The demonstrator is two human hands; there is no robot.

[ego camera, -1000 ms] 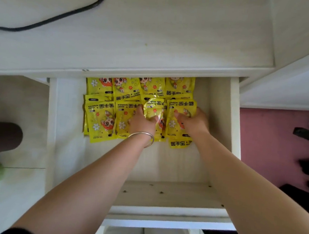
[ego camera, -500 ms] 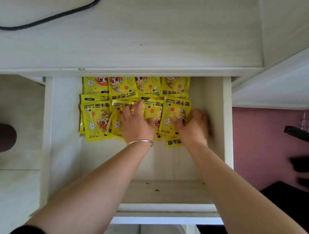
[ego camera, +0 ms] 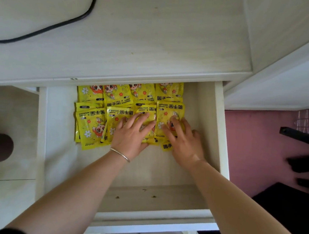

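Since the earlier frame the right hand (ego camera: 185,143) is seen to be opened out: its fingers, then bunched at a packet edge, are now laid straight and slightly apart across the end packet (ego camera: 168,114). The left hand (ego camera: 130,137) is likewise pressed flat, fingers spread, on the neighbouring packet (ego camera: 147,116). Nothing is gripped by either hand.

The yellow packets (ego camera: 92,123) are kept at the back of the open drawer (ego camera: 216,140) in overlapping rows: one row beyond the fingertips, one under them, and more outside the left little finger. The flat press is judged to be for seating and squaring the front row so that it lies level. One stray packet (ego camera: 166,146) is left protruding beneath the right fingers, toward the palm, and is judged not yet aligned.
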